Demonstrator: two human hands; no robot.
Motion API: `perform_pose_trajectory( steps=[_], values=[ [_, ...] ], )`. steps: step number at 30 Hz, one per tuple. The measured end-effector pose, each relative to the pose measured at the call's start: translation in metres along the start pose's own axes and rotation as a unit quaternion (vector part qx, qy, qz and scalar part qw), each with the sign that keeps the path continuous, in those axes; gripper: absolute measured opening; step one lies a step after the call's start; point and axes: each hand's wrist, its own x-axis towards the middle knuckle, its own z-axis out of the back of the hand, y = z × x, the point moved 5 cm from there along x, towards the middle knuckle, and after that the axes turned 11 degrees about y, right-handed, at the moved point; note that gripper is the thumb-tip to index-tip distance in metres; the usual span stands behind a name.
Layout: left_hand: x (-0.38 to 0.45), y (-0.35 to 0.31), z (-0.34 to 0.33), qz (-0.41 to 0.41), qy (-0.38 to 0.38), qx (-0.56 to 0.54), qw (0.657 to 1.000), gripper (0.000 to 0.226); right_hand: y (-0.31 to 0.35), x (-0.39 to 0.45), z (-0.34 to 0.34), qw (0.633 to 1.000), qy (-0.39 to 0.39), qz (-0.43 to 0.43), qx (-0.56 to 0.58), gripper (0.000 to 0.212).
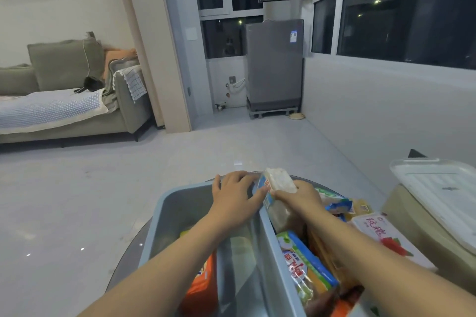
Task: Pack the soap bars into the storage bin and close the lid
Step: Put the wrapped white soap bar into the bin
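Note:
A pale blue storage bin [164,216] stands on a round glass table, open at the top. Inside it lie an orange soap pack [203,288] and other wrapped bars. My right hand [301,194] grips a clear-wrapped pale soap pack [279,183] with a blue label, held upright over the bin's right wall. My left hand [233,193] reaches across the bin and its fingers touch the same pack from the left. To the right of the bin lie more soap packs, among them a green and blue one [304,262] and a white box with red flowers [381,234]. The bin's translucent lid [438,195] lies at the far right.
The lid rests on a beige surface [401,211] at the right. Grey floor spreads ahead, with a sofa [77,100] at the left and a grey appliance [274,67] by the windows. The table's rim [123,260] curves just outside the bin's left side.

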Motion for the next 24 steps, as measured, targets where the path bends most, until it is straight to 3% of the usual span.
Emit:
perform_pose_trajectory(
  steps=[4,8,13,24],
  values=[
    [-0.008,-0.007,0.011,-0.005,0.001,-0.044,0.999,0.043,0.027,-0.035,0.017,0.994,-0.054,0.079,0.057,0.046],
    [-0.029,-0.018,0.027,-0.028,-0.01,-0.175,0.984,0.044,0.062,-0.079,0.04,0.985,-0.077,0.132,0.073,0.042],
    [-0.057,-0.044,0.048,-0.074,0.012,-0.369,0.927,0.034,0.101,-0.13,0.056,0.976,-0.056,0.176,0.113,0.039],
    [-0.09,-0.029,0.073,-0.016,0.063,-0.503,0.862,0.057,0.133,-0.171,0.013,0.973,0.006,0.193,0.124,0.04]
  ],
)
